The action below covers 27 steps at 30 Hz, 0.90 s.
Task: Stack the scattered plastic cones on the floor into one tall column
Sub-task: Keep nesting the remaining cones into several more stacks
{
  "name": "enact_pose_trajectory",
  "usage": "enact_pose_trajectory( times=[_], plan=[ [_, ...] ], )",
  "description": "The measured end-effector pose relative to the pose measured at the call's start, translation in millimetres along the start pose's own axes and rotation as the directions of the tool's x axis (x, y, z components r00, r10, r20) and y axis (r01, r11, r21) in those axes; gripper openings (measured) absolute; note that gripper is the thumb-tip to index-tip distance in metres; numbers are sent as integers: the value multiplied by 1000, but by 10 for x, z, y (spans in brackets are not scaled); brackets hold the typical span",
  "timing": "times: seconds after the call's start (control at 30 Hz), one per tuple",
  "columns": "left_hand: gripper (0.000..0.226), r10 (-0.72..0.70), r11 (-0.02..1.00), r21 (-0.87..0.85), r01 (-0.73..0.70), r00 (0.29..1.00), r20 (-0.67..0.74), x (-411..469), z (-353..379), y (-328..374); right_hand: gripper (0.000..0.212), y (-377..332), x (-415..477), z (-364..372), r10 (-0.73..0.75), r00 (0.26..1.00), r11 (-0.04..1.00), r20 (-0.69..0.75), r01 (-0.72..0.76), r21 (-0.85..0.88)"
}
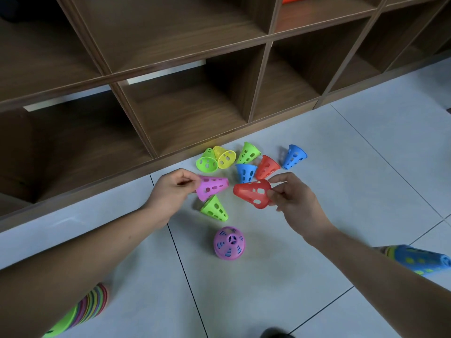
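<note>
Two cones lie sideways above the floor (268, 276): fingers (189, 178) of my left hand (170, 191) pinch the pink cone (213, 187), those of my right hand (292, 201) grip the red cone (251, 195) just beside it, pink's narrow end facing red.

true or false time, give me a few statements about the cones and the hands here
1. The left hand holds a pink cone. True.
2. The right hand holds a blue cone. False: it holds a red cone.
3. A yellow cone lies beside a green cone. True.
4. The nearest cone lies on its side. False: it stands upright on the floor.
</note>
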<state>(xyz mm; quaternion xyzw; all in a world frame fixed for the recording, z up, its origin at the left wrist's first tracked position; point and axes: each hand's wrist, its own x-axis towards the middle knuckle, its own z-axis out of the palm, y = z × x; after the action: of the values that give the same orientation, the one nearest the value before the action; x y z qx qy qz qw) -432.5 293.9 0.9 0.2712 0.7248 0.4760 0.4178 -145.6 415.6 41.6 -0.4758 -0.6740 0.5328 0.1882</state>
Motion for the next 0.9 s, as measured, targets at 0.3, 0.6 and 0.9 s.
enact_pose_trajectory(
  times=[0.3, 0.6, 0.9],
  plan=[
    [23, -55, 938, -330, 105, 986, 158, -172, -57, 251, 20, -122, -253, 71, 96, 914, 896, 394, -251, 365],
    [31, 10, 900, -410, 144, 937, 351, -479, 18, 356, 13, 54, -304, 276, 164, 868, 967, 469, -234, 96],
    [18, 37, 999, -12, -35, 873, 487, -667, 131, 232, 12, 116, -97, 211, 244, 880, 969, 408, -234, -76]
  ],
)
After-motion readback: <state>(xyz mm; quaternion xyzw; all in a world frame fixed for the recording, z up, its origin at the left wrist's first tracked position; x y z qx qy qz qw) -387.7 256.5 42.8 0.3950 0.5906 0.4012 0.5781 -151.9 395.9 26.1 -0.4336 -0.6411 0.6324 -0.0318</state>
